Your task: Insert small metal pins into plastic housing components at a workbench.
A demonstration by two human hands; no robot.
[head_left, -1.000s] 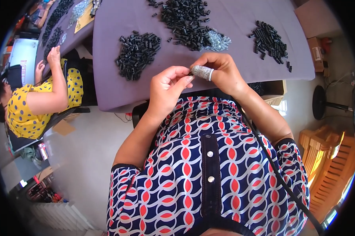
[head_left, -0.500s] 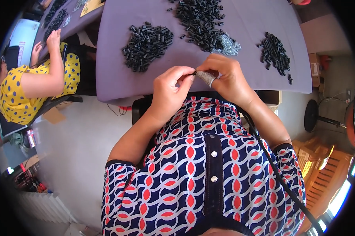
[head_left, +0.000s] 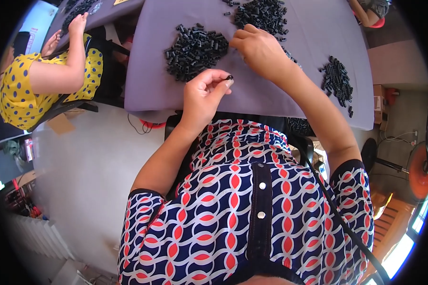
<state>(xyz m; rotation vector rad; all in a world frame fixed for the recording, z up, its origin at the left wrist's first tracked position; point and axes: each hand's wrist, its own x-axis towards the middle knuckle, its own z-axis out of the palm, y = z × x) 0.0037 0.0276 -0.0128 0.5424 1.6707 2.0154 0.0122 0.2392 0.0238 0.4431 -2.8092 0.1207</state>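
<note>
My left hand [head_left: 204,99] is closed over the near table edge, pinching a small black plastic piece [head_left: 229,77] between thumb and forefinger. Farther forward, my right hand [head_left: 261,51] reaches palm down with curled fingers. Its fingertips are at the right edge of a pile of short black tubular pieces [head_left: 195,52]; whatever they grip is hidden. A second black heap [head_left: 261,19] lies just beyond that hand. Some clear plastic bits [head_left: 290,54] show partly behind my right wrist. On the right is a smaller pile of longer black pieces [head_left: 336,80].
A purple-grey cloth covers the table [head_left: 150,90]. At the left, a person in a yellow dotted top [head_left: 38,88] works at another table. Part of someone else [head_left: 368,12] shows at the far right. A fan [head_left: 419,171] stands right, and more dark pieces [head_left: 299,126] sit below the table edge.
My right hand has left my left hand and moved forward to the left pile; its grey-wrapped thumb is now hidden. My left hand still pinches a small black piece. The view has shifted slightly.
</note>
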